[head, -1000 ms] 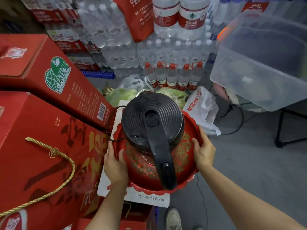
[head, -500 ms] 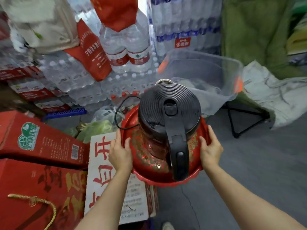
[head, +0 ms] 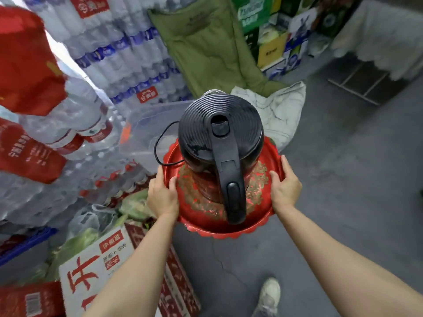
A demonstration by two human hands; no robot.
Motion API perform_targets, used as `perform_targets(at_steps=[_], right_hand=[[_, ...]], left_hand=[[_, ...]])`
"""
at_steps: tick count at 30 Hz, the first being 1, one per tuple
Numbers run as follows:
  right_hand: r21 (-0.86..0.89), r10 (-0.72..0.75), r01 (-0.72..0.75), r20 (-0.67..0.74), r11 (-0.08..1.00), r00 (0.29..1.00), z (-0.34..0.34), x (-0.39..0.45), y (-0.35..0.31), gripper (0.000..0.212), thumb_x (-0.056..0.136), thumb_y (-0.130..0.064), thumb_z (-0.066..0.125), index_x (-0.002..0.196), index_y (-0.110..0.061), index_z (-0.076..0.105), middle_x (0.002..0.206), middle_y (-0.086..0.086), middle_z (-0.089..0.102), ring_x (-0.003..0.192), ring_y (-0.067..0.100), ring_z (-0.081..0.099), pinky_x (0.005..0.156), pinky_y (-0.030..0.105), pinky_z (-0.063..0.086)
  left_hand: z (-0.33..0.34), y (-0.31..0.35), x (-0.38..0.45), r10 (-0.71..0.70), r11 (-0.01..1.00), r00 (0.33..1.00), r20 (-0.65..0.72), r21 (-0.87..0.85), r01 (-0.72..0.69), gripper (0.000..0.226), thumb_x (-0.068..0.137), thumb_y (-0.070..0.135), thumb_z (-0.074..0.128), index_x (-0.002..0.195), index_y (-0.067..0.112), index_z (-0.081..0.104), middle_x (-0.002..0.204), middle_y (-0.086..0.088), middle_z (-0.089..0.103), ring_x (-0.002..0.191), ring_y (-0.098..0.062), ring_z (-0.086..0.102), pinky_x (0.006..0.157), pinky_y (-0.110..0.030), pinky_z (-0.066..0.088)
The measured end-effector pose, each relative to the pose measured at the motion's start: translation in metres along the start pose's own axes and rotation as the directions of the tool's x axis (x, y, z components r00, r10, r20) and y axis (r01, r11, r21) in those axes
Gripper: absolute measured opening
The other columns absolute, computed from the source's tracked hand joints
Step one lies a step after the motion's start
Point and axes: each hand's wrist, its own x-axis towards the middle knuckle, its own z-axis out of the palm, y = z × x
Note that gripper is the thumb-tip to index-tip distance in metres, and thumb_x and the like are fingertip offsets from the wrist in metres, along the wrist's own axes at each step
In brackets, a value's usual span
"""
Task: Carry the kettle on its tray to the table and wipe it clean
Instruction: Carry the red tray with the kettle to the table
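A black electric kettle [head: 219, 131] with a ribbed lid and a long black handle stands upright on a round red tray [head: 219, 227] with gold patterning and a scalloped rim. The tray is held in the air above the grey floor. My left hand [head: 162, 195] grips the tray's left rim and my right hand [head: 285, 186] grips its right rim, thumbs inside the edge. The kettle's black cord [head: 160, 145] loops out over the tray's left side. A table with a white lace-edged cloth [head: 380, 33] stands at the far right.
Stacked packs of bottled water [head: 128, 53] and red cartons [head: 25, 65] fill the left. A white and red carton [head: 103, 259] and bagged greens [head: 135, 204] sit low on the left. A green quilt [head: 206, 42] and white cloth [head: 277, 106] lie ahead. My shoe [head: 270, 294] is on the grey floor [head: 343, 202].
The view has swung right and away from the red cartons. The tray with the kettle has moved with me, still gripped at both rims; the table at the far right has come into sight.
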Motion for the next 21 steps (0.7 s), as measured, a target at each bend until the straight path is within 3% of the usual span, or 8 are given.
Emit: perform_targets(at_steps=[9, 12, 21], right_hand=[[0.086, 0.149, -0.136, -0.163, 0.987, 0.975, -0.121, 0.108, 0.007, 0.054, 0.092, -0.009, 0.059, 0.145, -0.019, 0.049, 0.142, 0.004, 0.057, 0.131, 0.02, 0.053, 0.112, 0.026, 0.033], [0.068, 0.174, -0.162, -0.225, 0.984, 0.959, -0.162, 0.144, 0.012, 0.056, 0.092, -0.012, 0.058, 0.146, -0.021, 0.047, 0.144, 0.002, 0.056, 0.131, 0.019, 0.052, 0.111, 0.026, 0.033], [0.084, 0.254, -0.241, -0.417, 0.967, 0.873, -0.262, 0.244, 0.031, 0.057, 0.095, -0.011, 0.058, 0.148, -0.021, 0.043, 0.144, 0.003, 0.055, 0.132, 0.023, 0.052, 0.112, 0.029, 0.032]], left_hand=[[0.091, 0.169, -0.008, 0.203, 0.979, 0.967, 0.157, -0.024, -0.202, 0.056, 0.095, 0.031, 0.063, 0.148, 0.026, 0.045, 0.114, -0.023, 0.064, 0.107, -0.041, 0.06, 0.09, -0.047, 0.046], [0.129, 0.222, -0.013, 0.264, 0.965, 0.943, 0.201, -0.066, -0.256, 0.057, 0.095, 0.029, 0.064, 0.148, 0.02, 0.046, 0.125, -0.024, 0.061, 0.114, -0.04, 0.058, 0.096, -0.047, 0.045], [0.228, 0.378, -0.032, 0.41, 0.911, 0.86, 0.303, -0.098, -0.4, 0.047, 0.095, 0.039, 0.06, 0.141, 0.03, 0.051, 0.114, -0.014, 0.066, 0.106, -0.038, 0.061, 0.087, -0.045, 0.047]])
